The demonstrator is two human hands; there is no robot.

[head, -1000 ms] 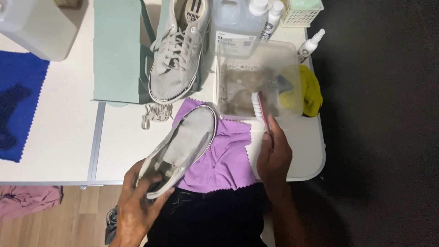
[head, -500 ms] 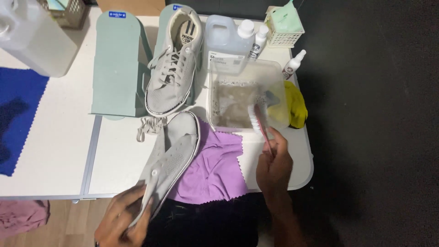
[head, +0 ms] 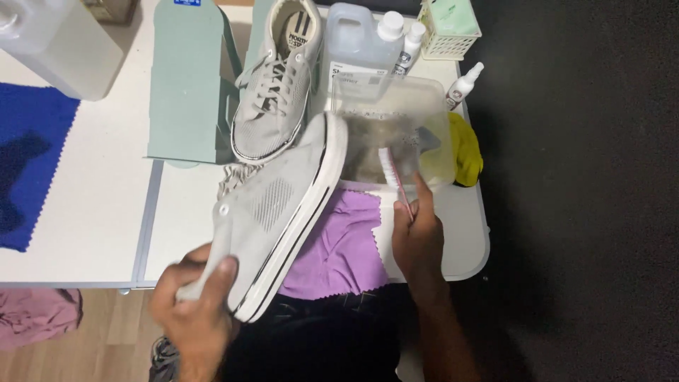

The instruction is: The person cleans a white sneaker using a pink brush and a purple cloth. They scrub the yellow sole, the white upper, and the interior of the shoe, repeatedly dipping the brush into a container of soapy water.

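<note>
My left hand (head: 201,304) grips the heel end of a grey sneaker (head: 283,205) with a white sole, lifted and tilted on its side over the table's front edge, toe pointing toward the tub. My right hand (head: 419,233) holds a pink-handled brush (head: 390,170) whose white bristles dip into a clear plastic tub (head: 431,113) of murky water. A purple cloth (head: 339,244) lies under the sneaker and beside my right hand. The second grey sneaker (head: 277,92) rests upright with laces on a pale green shoe stand (head: 184,92).
Behind the tub stand a large clear jug (head: 357,42), two small white bottles (head: 399,39), a spray bottle (head: 463,81) and a pale basket (head: 449,25). A yellow cloth (head: 467,148) lies right of the tub. A blue cloth (head: 28,163) and white container (head: 60,42) sit left.
My left hand has raised the sneaker and turned it onto its side, toe swinging toward the tub. The brush in my right hand has stayed at the tub.
</note>
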